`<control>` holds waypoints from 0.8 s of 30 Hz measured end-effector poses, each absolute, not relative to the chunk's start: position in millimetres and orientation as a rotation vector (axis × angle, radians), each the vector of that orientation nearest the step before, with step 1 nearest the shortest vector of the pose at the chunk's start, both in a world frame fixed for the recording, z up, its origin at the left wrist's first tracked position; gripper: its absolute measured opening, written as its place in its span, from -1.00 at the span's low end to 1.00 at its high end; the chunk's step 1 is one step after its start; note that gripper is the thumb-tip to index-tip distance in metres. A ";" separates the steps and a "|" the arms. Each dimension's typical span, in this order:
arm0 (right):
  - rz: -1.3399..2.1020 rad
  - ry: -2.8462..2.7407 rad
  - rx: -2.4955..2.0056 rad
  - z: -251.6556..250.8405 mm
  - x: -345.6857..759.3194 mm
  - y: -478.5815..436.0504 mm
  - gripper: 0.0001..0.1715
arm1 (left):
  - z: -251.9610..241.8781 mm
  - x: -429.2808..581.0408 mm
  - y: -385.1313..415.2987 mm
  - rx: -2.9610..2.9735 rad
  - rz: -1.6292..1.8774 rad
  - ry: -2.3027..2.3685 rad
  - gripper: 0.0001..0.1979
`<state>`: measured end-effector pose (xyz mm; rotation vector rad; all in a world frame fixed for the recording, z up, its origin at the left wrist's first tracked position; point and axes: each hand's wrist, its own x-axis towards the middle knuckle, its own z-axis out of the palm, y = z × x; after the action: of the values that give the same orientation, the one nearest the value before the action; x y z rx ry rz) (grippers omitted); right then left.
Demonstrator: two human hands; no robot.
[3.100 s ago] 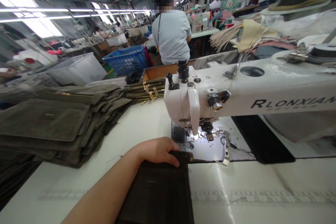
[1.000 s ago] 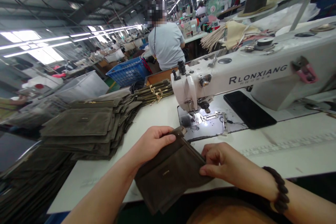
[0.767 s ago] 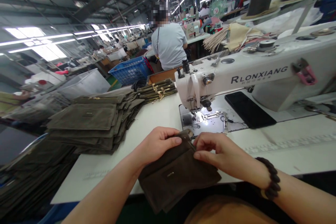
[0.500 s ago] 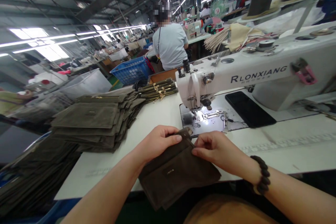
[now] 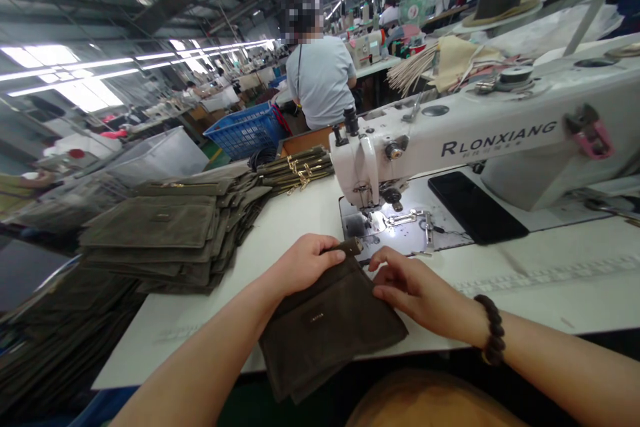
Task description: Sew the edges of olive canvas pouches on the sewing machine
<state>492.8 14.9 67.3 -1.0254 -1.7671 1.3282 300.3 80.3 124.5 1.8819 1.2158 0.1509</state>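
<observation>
A dark olive fabric pouch piece (image 5: 335, 320) with a small metal label hangs partly over the table's front edge. My left hand (image 5: 307, 263) is closed on its upper left edge, thumb on top. A folded strip end with a small metal stud pokes out beyond those fingers, close to the sewing machine's needle plate. By the pouch piece's right edge is my right hand (image 5: 417, 290), its thumb and curled forefinger apart. Whether the thumb tip still touches the fabric I cannot tell. A dark beaded bracelet (image 5: 494, 330) circles the right wrist.
The white sewing machine (image 5: 480, 140) stands behind my hands, a black phone (image 5: 477, 207) on its bed. To the left is a stack of olive pouch pieces (image 5: 155, 223). Zipper strips with gold pulls (image 5: 297, 170) lie behind. A person (image 5: 323, 77) sits beyond, near a blue crate (image 5: 245, 130).
My right thumb and forefinger have parted from their pinch on the pouch piece's edge. The piece lies slightly flatter and further left, with the strip end showing more. My left hand keeps its hold.
</observation>
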 end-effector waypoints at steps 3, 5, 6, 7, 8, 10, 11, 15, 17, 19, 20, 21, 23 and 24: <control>0.985 -2.230 -0.798 65.1 507.1 20.9 -0.64 | 116.9 301.7 89.4 1.908 0.132 1.178 -0.71; 0.669 -2.525 -0.650 64.9 513.2 28.4 -0.62 | 111.5 303.3 94.9 1.946 0.106 1.157 -0.71; 0.498 -2.643 -0.591 65.0 514.8 32.6 -0.63 | 108.9 304.4 97.4 1.967 0.095 1.151 -0.72; 0.332 -2.725 -0.536 65.3 515.4 36.6 -0.64 | 106.6 305.8 99.9 1.987 0.086 1.147 -0.73; 0.191 -2.765 -0.499 65.6 515.3 40.4 -0.65 | 104.5 307.4 102.3 2.004 0.081 1.146 -0.74; 0.062 -2.772 -0.500 66.2 514.5 46.6 -0.66 | 100.9 311.2 107.5 2.037 0.072 1.149 -0.76; 0.041 -2.759 -0.512 66.2 514.4 49.1 -0.66 | 99.3 313.5 110.2 2.057 0.064 1.152 -0.76; -0.037 -2.767 -0.434 63.4 516.9 56.4 -0.68 | 91.9 322.8 120.1 2.142 0.014 1.176 -0.78; -0.052 -2.804 -0.434 61.5 517.5 59.0 -0.68 | 87.3 325.8 122.1 2.184 -0.005 1.215 -0.80; -0.011 -2.858 -0.526 60.9 515.6 60.8 -0.69 | 82.4 326.3 121.3 2.218 -0.013 1.294 -0.80; 0.021 -2.890 -0.575 61.2 513.7 61.6 -0.70 | 80.1 325.5 120.5 2.227 -0.015 1.348 -0.80; 0.056 -2.923 -0.622 61.6 511.2 62.6 -0.72 | 78.0 324.3 119.9 2.231 -0.017 1.404 -0.80; 0.115 -2.979 -0.705 62.6 505.6 65.9 -0.76 | 74.3 321.7 121.5 2.226 -0.019 1.506 -0.80; 0.126 -2.992 -0.744 62.7 502.9 68.6 -0.78 | 72.8 321.0 124.5 2.219 -0.016 1.544 -0.80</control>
<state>502.9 68.6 62.7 -0.7443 -2.9925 0.1262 321.0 124.5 72.8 2.2194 1.5439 -0.0160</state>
